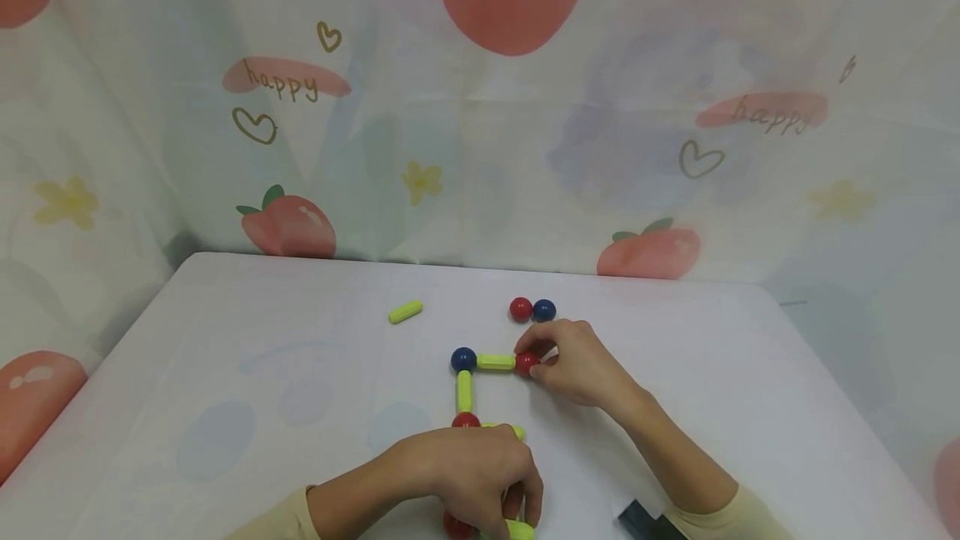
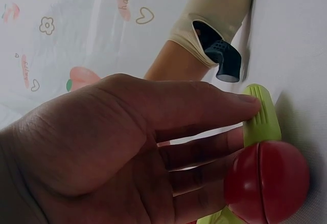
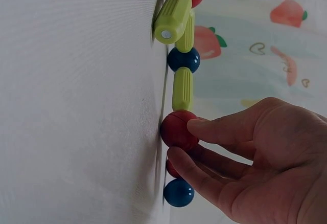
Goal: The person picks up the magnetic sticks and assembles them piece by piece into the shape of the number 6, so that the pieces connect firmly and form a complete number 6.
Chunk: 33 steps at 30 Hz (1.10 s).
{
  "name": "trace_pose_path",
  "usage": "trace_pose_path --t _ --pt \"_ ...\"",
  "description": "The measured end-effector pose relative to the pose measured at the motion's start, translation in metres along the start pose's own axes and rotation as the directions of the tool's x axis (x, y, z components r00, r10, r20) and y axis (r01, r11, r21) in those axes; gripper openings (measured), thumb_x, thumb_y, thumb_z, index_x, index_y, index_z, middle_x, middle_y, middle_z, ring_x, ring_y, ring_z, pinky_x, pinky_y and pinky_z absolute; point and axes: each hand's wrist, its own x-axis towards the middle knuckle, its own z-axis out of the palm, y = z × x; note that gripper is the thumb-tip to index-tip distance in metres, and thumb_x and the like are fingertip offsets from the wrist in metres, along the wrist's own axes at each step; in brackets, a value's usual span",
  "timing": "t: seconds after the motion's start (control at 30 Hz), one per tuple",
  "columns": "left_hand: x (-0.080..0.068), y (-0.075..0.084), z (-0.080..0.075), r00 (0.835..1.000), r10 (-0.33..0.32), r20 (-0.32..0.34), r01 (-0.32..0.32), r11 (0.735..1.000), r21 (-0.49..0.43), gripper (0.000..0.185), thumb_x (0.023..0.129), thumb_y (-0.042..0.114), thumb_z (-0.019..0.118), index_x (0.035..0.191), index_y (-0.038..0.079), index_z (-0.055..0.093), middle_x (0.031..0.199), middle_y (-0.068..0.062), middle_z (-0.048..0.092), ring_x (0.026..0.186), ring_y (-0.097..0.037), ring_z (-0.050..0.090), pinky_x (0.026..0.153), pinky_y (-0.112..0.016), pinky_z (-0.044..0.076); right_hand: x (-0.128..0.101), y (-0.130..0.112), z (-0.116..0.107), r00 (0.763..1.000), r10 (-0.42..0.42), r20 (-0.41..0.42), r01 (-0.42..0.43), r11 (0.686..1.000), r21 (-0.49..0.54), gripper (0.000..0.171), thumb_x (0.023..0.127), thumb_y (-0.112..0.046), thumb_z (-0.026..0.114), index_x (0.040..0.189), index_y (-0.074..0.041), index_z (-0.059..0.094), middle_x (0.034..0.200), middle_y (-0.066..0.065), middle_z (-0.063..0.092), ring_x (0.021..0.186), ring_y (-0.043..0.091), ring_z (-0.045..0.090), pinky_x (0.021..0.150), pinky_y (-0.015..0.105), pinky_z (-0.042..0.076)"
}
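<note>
Yellow-green rods and balls lie joined in a chain on the white table. My right hand (image 1: 577, 365) pinches a red ball (image 3: 179, 130) between thumb and fingers; it meets the end of a rod (image 1: 495, 362). That rod leads left to a blue ball (image 1: 463, 359). From there another rod (image 1: 465, 391) runs down to a middle red ball (image 1: 466, 419), where a side rod (image 3: 173, 19) sticks out rightward. Nearer the camera, my left hand (image 1: 476, 469) pinches a rod (image 2: 263, 119) touching the lowest red ball (image 2: 268, 183). This hand hides part of the chain.
Beyond the right hand, a loose red ball (image 1: 521, 310) and a loose blue ball (image 1: 544, 311) sit side by side. A single rod (image 1: 406, 312) lies farther left. A printed cloth (image 1: 465, 132) hangs behind the table's back edge.
</note>
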Motion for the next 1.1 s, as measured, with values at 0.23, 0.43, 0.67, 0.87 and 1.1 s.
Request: trace_pose_path --t 0.23,0.43,0.67,0.87,1.1 --pt "0.0006 0.0001 -0.0001 1.0 0.012 -0.001 -0.012 1.0 0.023 0.015 0.088 0.013 0.083 0.102 0.019 0.08 0.071 0.014 0.062 0.07 0.005 0.055 0.068 -0.014 0.048 -0.0001 0.0003 0.0002 1.0 -0.001 -0.003 0.001 1.0 -0.002 0.025 0.087 0.002 0.076 0.105 -0.014 0.079 0.098 -0.002 0.074 0.097 0.017 0.067 0.087 0.037 0.061" --pt "0.0005 0.0003 0.0006 1.0 0.002 -0.014 -0.002 1.0 0.013 0.015 0.089 0.013 0.082 0.102 0.02 0.08 0.071 0.014 0.061 0.07 0.005 0.054 0.067 -0.014 0.048 0.0 0.0008 0.0006 1.0 -0.004 -0.007 0.004 1.0 -0.007 0.025 0.086 0.002 0.076 0.104 -0.016 0.079 0.097 -0.003 0.074 0.096 0.016 0.067 0.086 0.037 0.061" --pt "-0.0004 0.0018 0.0024 0.999 -0.018 -0.045 0.019 0.999 0.027 0.015 0.088 0.013 0.081 0.101 0.021 0.079 0.071 0.016 0.061 0.071 0.005 0.054 0.067 -0.015 0.047 -0.0005 0.0 0.0006 1.0 -0.001 0.0 0.001 1.0 -0.006 0.025 0.087 0.002 0.076 0.105 -0.016 0.078 0.099 -0.002 0.074 0.098 0.017 0.067 0.088 0.037 0.061" --pt "-0.0012 0.0024 0.0024 0.998 -0.05 -0.037 0.051 0.999 0.016 0.016 0.089 0.014 0.081 0.102 0.023 0.078 0.074 0.015 0.062 0.074 0.004 0.054 0.068 -0.016 0.046 -0.0007 -0.0011 -0.0004 1.0 -0.001 0.002 0.001 1.0 -0.011 0.025 0.086 0.003 0.076 0.104 -0.015 0.078 0.098 -0.001 0.074 0.098 0.018 0.066 0.088 0.038 0.061" --pt "-0.002 0.0003 0.0017 0.998 0.002 -0.057 0.001 0.999 0.04 0.026 0.088 0.008 0.077 0.108 0.025 0.076 0.07 0.013 0.06 0.068 0.003 0.054 0.065 -0.015 0.047 0.0001 -0.0008 -0.0007 1.0 0.004 0.001 -0.004 1.0 -0.016 0.026 0.086 0.002 0.076 0.104 -0.016 0.079 0.098 -0.002 0.074 0.098 0.018 0.066 0.088 0.038 0.061"
